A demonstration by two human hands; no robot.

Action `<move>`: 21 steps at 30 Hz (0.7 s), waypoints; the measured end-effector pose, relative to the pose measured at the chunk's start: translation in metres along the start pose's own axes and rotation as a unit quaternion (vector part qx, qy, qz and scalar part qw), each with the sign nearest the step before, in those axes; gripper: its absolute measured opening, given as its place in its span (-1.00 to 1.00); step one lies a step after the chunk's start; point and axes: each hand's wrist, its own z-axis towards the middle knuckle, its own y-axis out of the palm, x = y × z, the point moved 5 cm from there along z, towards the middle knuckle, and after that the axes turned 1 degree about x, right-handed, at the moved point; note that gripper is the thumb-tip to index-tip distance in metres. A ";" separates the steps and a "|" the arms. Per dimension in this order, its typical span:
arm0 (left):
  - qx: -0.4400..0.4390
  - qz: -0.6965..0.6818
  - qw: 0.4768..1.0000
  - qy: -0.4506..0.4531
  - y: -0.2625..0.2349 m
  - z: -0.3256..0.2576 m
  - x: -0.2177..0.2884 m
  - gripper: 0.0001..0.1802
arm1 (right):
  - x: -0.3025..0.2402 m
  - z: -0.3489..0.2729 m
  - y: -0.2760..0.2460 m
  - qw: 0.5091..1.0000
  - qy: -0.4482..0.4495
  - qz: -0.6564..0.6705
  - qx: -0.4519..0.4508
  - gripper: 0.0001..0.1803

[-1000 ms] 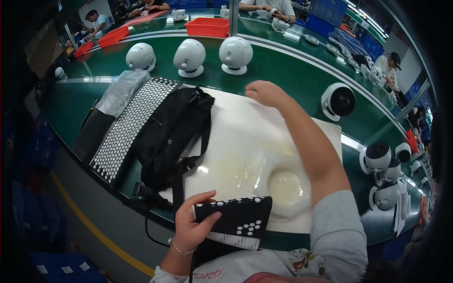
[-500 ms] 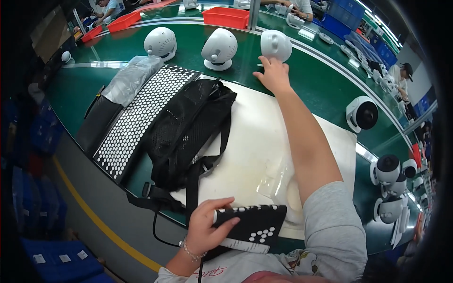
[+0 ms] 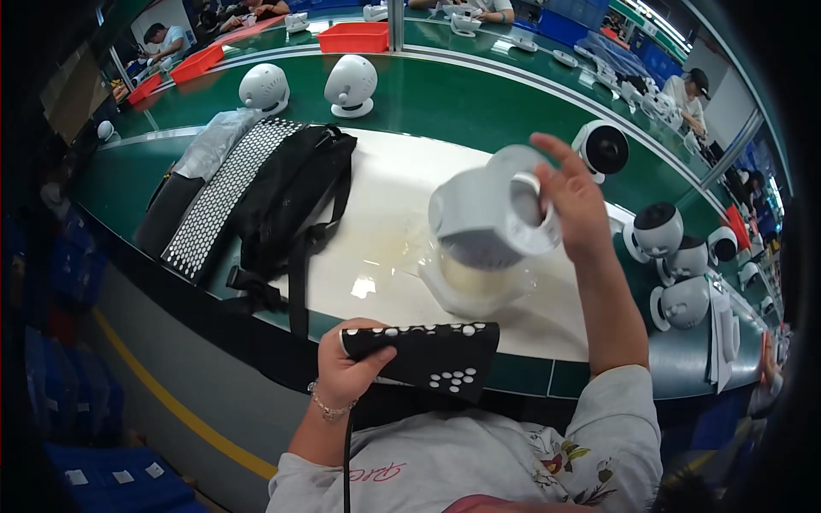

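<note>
In my right hand (image 3: 580, 205) is a white round camera (image 3: 477, 215), gripped by its ring-shaped base and tipped over so that the base faces my hand. It is at a pale round rest (image 3: 466, 286) wrapped in clear film; whether they touch I cannot tell. Near my body, my left hand (image 3: 349, 363) is closed on a black sheet with white dots (image 3: 419, 359). The sheet is folded, its dotted upper edge toward the table. A white mat (image 3: 385, 184) lies under the rest.
A black mesh bag (image 3: 295, 188) with straps lies left of the mat, beside a dotted strip (image 3: 218, 197) and a clear plastic bag (image 3: 209, 145). More white cameras (image 3: 351, 85) stand at the back, others (image 3: 684, 303) at the right. A red tray (image 3: 353, 38) sits beyond.
My right hand has taken a white camera from the back of the table and brought it nearer, tilting it over. My left hand still holds the dotted sheet. The view has shifted right.
</note>
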 end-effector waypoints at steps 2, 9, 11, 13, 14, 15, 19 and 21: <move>0.012 -0.027 1.000 -0.008 0.018 0.000 0.007 -0.79 | 0.010 -0.018 -0.001 0.997 0.024 -0.066 -0.035 -0.65; 0.051 -0.039 0.998 -0.011 0.032 -0.006 0.019 -0.74 | -0.023 -0.068 -0.019 0.869 -0.307 -0.384 0.061 -0.61; 0.076 -0.021 0.997 0.011 0.034 -0.007 0.025 -0.80 | -0.025 -0.089 -0.008 0.942 -0.240 -0.177 -0.153 -0.55; 0.073 -0.024 0.997 0.020 0.037 -0.006 0.030 -0.79 | -0.035 -0.105 0.008 0.946 -0.204 -0.170 -0.186 -0.56; 0.070 -0.028 0.997 0.028 0.039 -0.006 0.032 -0.78 | -0.034 -0.109 0.016 0.948 -0.167 -0.162 -0.219 -0.56; 0.070 -0.028 0.997 0.028 0.040 -0.006 0.034 -0.78 | -0.032 -0.110 0.015 0.948 -0.168 -0.162 -0.218 -0.56; 0.061 -0.024 0.997 0.045 0.041 -0.007 0.036 -0.77 | -0.027 -0.109 0.012 0.952 -0.173 -0.154 -0.202 -0.58; 0.058 -0.006 0.997 0.057 0.041 -0.007 0.037 -0.77 | -0.026 -0.108 0.011 0.952 -0.166 -0.163 -0.197 -0.67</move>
